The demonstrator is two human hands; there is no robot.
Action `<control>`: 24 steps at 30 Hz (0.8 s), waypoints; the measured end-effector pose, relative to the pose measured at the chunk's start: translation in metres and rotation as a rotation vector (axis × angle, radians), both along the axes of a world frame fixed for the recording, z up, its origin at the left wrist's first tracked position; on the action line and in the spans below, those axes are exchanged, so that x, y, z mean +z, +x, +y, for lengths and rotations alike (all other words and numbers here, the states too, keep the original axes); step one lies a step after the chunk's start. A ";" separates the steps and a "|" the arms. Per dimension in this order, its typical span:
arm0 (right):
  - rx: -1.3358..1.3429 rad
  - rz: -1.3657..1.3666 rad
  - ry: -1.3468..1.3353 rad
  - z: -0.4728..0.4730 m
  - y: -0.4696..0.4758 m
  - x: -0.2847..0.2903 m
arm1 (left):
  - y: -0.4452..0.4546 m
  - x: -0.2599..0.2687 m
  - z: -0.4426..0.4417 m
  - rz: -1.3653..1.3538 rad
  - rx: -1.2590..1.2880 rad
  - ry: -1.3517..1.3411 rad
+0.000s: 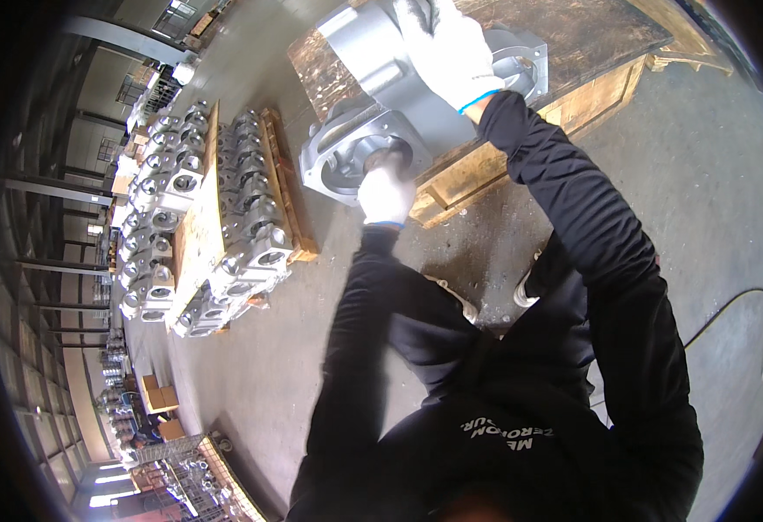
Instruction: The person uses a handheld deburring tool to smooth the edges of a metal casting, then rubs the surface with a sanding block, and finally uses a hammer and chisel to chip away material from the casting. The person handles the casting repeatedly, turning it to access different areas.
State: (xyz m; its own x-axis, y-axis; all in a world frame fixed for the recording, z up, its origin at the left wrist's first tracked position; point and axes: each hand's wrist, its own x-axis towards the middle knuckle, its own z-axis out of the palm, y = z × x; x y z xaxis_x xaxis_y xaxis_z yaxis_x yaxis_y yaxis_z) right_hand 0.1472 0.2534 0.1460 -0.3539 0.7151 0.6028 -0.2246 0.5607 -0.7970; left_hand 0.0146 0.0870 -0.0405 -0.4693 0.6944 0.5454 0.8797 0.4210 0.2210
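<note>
A large silver-grey metal casting, seemingly a cast housing [433, 124], lies on a stained wooden board atop a wooden crate [466, 189]. Its square flange [329, 166], with a round opening and corner holes, faces my left side. My left hand [388, 192], in a white glove, reaches into that opening; its blurred fingers hide what they touch. Across the casting's upper surface lies my gloved right hand [450, 59], fingers pointing away from me and cut by the frame's top edge. Behind the right wrist shows another flanged end [518, 65] with a round opening.
Several rows of similar castings [251, 189] stand on pallets to the left, with a wooden board [202, 228] between rows. A wire cage [192, 470] holding metal parts is at lower left, near cardboard boxes [159, 395]. A cable [734, 300] crosses the concrete floor at right.
</note>
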 end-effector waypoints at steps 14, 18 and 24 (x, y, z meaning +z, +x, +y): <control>0.442 -0.034 -0.951 -0.045 0.080 -0.299 | 0.124 -0.009 0.014 -1.754 -0.103 0.632; 0.458 -0.031 -1.182 -0.062 0.081 -0.275 | 0.135 -0.059 0.045 -1.113 0.115 0.271; 0.168 -0.054 -0.628 -0.019 0.090 -0.219 | 0.133 -0.016 0.073 -0.319 0.162 0.008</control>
State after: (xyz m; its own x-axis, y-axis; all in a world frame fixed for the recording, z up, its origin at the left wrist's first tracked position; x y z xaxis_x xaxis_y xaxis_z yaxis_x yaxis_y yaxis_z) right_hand 0.2376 0.2342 -0.0726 -0.5099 0.8576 0.0671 -0.2195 -0.0543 -0.9741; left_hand 0.1476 0.1596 -0.0569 -0.7205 0.5932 0.3591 0.6879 0.5464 0.4777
